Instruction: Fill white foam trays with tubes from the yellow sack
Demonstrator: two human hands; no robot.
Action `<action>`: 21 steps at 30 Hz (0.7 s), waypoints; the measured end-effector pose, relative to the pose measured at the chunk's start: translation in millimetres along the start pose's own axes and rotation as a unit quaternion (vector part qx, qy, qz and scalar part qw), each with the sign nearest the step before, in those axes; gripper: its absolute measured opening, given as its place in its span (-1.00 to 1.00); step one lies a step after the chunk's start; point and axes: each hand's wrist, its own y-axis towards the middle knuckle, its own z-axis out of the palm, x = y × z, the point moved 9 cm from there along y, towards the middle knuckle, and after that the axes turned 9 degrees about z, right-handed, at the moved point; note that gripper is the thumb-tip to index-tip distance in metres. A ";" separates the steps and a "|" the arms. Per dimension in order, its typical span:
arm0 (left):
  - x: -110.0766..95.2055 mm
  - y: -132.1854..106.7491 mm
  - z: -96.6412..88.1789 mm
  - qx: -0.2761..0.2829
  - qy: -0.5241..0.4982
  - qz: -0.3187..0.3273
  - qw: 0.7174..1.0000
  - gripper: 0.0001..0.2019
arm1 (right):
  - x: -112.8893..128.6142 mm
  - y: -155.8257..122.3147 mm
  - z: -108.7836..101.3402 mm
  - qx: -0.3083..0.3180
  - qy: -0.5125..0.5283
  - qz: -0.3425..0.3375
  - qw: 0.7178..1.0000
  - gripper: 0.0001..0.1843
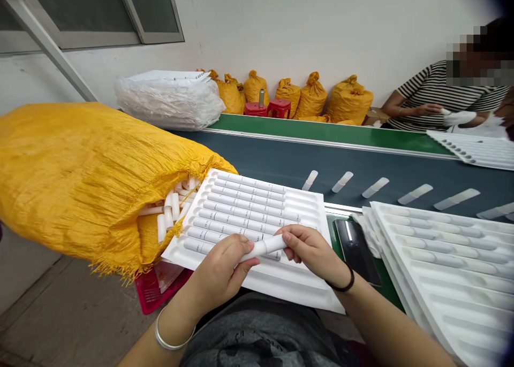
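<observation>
Both my hands hold one white tube point(268, 245) over a white moulded tray point(297, 287) resting on my lap. My left hand point(223, 268) pinches the tube's left end; my right hand point(311, 249) grips its right end. Several tubes lie in the tray's far slots point(244, 206), while the near slots are bare. A large yellow woven sack point(76, 174) lies at my left, its mouth open and showing several loose white tubes point(171, 209).
A stack of bare white trays point(445, 270) sits at right, a black phone point(355, 244) beside it. Several tubes ride the dark conveyor belt point(281, 161). A person in a striped shirt point(437, 91) works across it. Yellow sacks point(313, 97) and bagged trays point(168, 99) line the wall.
</observation>
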 end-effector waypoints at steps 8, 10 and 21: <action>33.5 -12.7 2.0 -0.015 -0.084 -0.204 0.975 -0.85 | 39.4 -19.7 2.3 -0.050 -0.222 -0.248 0.942 -0.57; 38.0 -16.6 6.4 -0.012 -0.127 -0.237 0.963 -0.84 | 48.3 -25.6 6.4 -0.062 -0.258 -0.304 0.915 -0.67; 49.3 -38.4 12.3 -0.023 -0.187 -0.271 0.944 -0.78 | 58.3 -17.1 37.7 -0.046 -0.372 -0.366 0.852 -0.69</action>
